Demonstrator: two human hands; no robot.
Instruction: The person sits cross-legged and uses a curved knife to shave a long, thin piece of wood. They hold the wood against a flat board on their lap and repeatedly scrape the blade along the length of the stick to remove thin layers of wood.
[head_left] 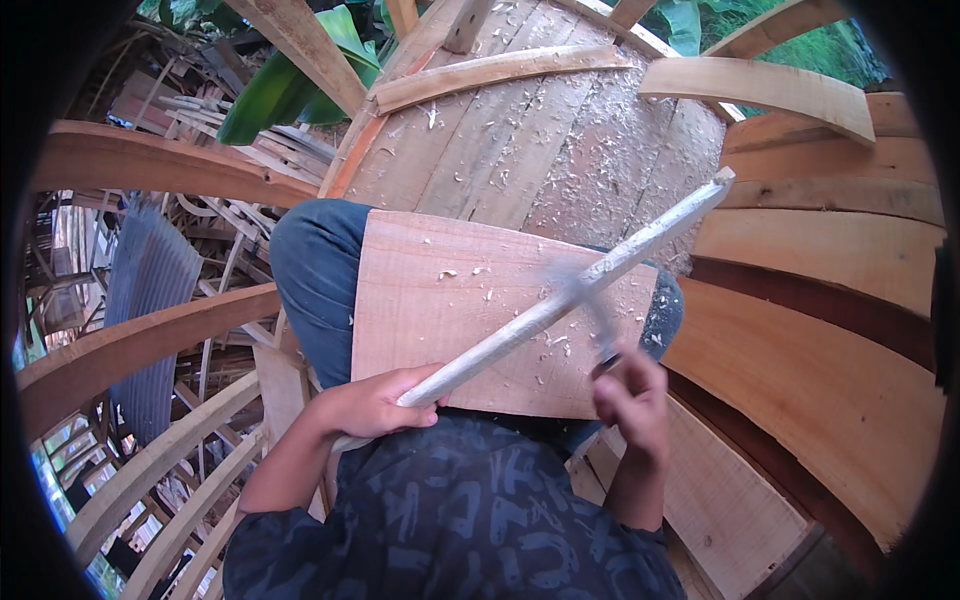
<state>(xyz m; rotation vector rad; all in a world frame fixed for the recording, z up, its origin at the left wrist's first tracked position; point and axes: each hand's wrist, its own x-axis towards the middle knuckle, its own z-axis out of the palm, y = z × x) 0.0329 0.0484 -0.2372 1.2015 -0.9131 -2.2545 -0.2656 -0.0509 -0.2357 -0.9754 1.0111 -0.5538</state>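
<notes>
A long pale wooden stick (515, 330) slants across my lap from lower left to upper right. My left hand (390, 402) is wrapped round its lower part, close to my body. Closed round the dark grip of a short tool is my right hand (635, 395). The tool (600, 318) is smeared by motion, its greyish end beside or touching the stick; its exact kind cannot be made out. Under the stick, a flat wooden board (430, 300) lies over my thighs, with small shavings scattered on it.
Plank flooring (500, 140) strewn with shavings stretches ahead. Across it lies a curved wooden piece (500, 78), with another curved piece (770, 90) at far right. Curved side planks (810, 380) rise on my right. Bare wooden ribs (150, 340) and corrugated sheet (155, 310) stand left.
</notes>
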